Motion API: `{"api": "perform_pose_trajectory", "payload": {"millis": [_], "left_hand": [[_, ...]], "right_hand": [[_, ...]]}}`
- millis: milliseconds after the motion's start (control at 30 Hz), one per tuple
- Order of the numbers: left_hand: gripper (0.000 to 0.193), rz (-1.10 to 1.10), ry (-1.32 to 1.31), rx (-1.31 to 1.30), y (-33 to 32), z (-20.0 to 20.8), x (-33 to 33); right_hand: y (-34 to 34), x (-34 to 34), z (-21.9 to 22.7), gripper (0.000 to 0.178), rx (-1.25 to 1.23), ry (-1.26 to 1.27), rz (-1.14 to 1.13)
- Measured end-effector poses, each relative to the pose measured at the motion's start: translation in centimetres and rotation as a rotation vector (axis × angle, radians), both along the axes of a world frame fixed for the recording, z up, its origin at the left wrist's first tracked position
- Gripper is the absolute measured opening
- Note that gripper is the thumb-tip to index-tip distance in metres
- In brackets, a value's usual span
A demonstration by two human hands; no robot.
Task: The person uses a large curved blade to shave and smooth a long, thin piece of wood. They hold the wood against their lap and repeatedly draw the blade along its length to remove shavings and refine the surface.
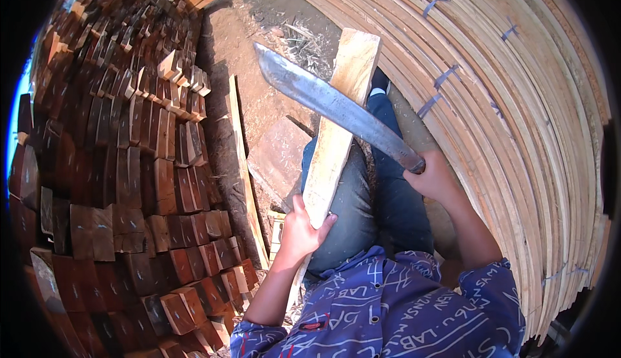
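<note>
My left hand grips the near end of a pale, squared wooden beam, thumb on one side and fingers on the other. The beam slants away from me across my jeans-covered leg, its far end raised near my foot. In my right hand is a machete, the fist closed round its handle, which the fingers mostly hide. Its broad grey blade points up and to the left, crossing over the beam. Whether the blade touches the wood I cannot tell.
Stacked dark reddish-brown wood blocks fill the left side. Long pale boards, some tied with bluish strips, curve along the right. A thin wooden strip and a flat brown slab lie on the dirt floor, with wood shavings farther off.
</note>
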State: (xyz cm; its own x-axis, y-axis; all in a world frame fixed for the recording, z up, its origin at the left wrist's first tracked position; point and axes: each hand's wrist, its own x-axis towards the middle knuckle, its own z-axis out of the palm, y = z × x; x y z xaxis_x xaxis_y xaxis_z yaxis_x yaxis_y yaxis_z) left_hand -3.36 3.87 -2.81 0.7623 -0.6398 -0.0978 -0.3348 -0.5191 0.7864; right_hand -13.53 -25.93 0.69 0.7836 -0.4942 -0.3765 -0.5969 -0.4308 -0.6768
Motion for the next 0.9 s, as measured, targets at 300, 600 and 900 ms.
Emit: {"api": "perform_pose_trajectory", "payload": {"millis": [300,600,900], "left_hand": [[0.064,0.005,-0.017,0.006,0.1,-0.3,-0.2],[0.065,0.001,-0.058,0.069,0.6,-0.8,-0.2],[0.061,-0.008,0.016,-0.007,0.2,-0.3,0.1]], "right_hand": [[-0.8,2.6,2.0,0.021,0.026,-0.360,-0.080],[1.0,3.0,0.9,0.021,-0.015,-0.277,-0.136],[1.1,1.1,-0.1,0.021,0.067,-0.269,-0.142]]}}
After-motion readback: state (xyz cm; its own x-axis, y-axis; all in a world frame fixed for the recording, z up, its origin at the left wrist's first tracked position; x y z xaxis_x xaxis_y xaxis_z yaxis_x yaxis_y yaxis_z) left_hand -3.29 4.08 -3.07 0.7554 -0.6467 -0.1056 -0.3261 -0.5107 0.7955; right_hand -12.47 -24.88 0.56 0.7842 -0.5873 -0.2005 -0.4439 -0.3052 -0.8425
